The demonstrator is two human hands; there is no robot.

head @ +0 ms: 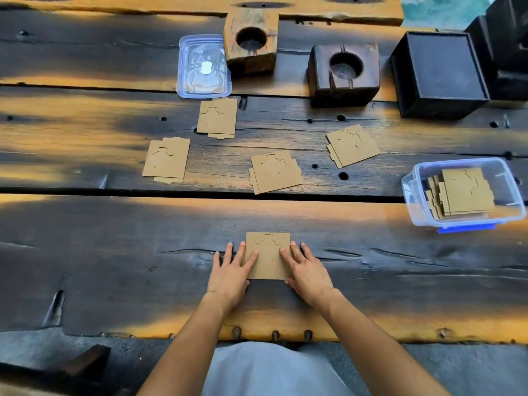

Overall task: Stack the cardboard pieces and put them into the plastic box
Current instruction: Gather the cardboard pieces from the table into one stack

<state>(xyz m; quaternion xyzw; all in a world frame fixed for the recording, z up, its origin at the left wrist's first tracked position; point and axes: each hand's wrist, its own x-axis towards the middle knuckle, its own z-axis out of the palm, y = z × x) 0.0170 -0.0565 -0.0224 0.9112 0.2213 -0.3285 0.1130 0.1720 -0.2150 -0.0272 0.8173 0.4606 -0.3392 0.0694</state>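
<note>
While both hands lie flat with fingers spread, a cardboard piece is pressed against the near plank of the wooden table. The left hand covers its left edge and the right hand its right edge; nothing is gripped by either, only held down by the fingertips. Whether a single sheet or a thin pile lies under the hands cannot be told from this angle. Four more cardboard pieces are scattered across the middle plank: one at the left, one farther back, one in the centre and one to the right. At the right edge a clear plastic box is seen, open-topped, with a stack of cardboard already inside. A clear lid is laid at the back beside two wooden blocks with round holes, and a dark box.
</note>
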